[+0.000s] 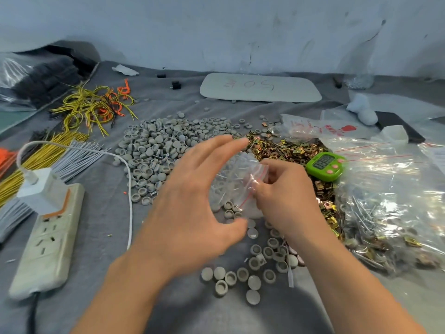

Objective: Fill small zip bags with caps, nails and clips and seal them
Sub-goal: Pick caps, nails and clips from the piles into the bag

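My right hand (pixel 284 196) pinches the red-striped zip edge of a small clear zip bag (pixel 237 186) held above the table; pale caps and thin nails show through its film. My left hand (pixel 192 201) hovers just left of the bag with fingers spread and straight, thumb below it, touching nothing that I can see. A big heap of grey caps (pixel 159 150) lies behind my left hand, and more caps (pixel 243 276) are scattered in front. Gold metal clips (pixel 284 148) are piled behind my right hand. Nails (pixel 361 213) lie in a clear bag at the right.
A green digital timer (pixel 326 165) stands by the clips. A power strip (pixel 48 239) with a white charger and cable lies at the left, beside yellow, orange and grey wire bundles (pixel 94 107). Large clear plastic bags (pixel 395 184) crowd the right. A white board (pixel 261 88) lies at the back.
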Tool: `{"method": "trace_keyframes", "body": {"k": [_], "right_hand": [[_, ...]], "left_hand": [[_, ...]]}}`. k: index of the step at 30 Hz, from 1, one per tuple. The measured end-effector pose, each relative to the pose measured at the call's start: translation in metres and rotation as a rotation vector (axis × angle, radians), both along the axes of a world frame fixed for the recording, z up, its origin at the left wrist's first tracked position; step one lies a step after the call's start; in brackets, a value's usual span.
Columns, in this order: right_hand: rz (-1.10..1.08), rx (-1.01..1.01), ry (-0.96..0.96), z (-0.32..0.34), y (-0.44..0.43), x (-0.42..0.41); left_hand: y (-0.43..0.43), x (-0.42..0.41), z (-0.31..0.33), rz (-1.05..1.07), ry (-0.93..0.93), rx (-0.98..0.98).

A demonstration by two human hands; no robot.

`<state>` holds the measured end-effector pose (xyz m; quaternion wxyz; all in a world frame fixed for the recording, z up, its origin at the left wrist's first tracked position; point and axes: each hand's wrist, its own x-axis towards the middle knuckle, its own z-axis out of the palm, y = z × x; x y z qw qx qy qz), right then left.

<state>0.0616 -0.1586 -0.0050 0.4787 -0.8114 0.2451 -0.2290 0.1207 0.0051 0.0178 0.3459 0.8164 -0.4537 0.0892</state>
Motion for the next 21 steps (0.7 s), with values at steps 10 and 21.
{"method": "trace_keyframes", "body": {"k": [10,21], "right_hand": [[0.026,-0.003,0.126,-0.006,-0.001,-0.008],[0.059,0.035,-0.104,0.006,0.004,-0.017]], "left_hand": [[-0.019,0.01,-0.023,0.105,-0.095,0.188],[-0.022,0.005,-0.026,0.214,-0.24,0.111]]}}
